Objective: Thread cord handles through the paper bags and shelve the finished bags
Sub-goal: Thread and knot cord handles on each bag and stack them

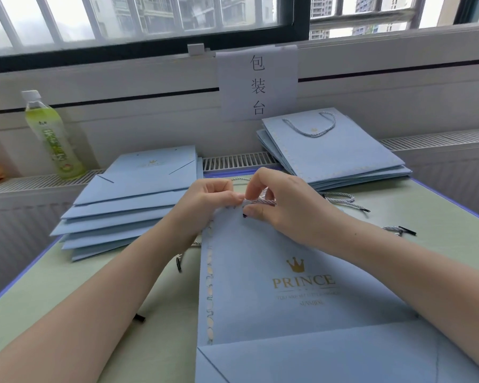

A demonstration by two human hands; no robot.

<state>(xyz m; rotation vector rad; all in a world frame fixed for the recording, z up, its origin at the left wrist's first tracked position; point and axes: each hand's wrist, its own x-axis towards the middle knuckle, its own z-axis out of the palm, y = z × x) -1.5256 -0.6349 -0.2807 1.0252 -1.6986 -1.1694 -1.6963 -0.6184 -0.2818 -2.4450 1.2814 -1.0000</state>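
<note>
Grip: both hands meet at the top edge of the blue bag (pixel 274 272); right hand (pixel 282 205) pinches a twisted cord (pixel 263 201) between thumb and fingers, left hand (pixel 205 200) curled, fingertips on that cord's end.
Bag: flat on the green table (pixel 67 286), directly before the person.
Left stack (pixel 127 200): bags without handles.
Right stack (pixel 332 150): corded bags.
Loose cords (pixel 343 200): beside the right wrist.
Bottle (pixel 50 134): far left, on the sill.

Flat bag (pixel 288 272) lay nearest on table (pixel 53 286); unthreaded stack (pixel 127 203) behind-left, handled stack (pixel 335 150) behind-right, bottle (pixel 53 136) far left.
</note>
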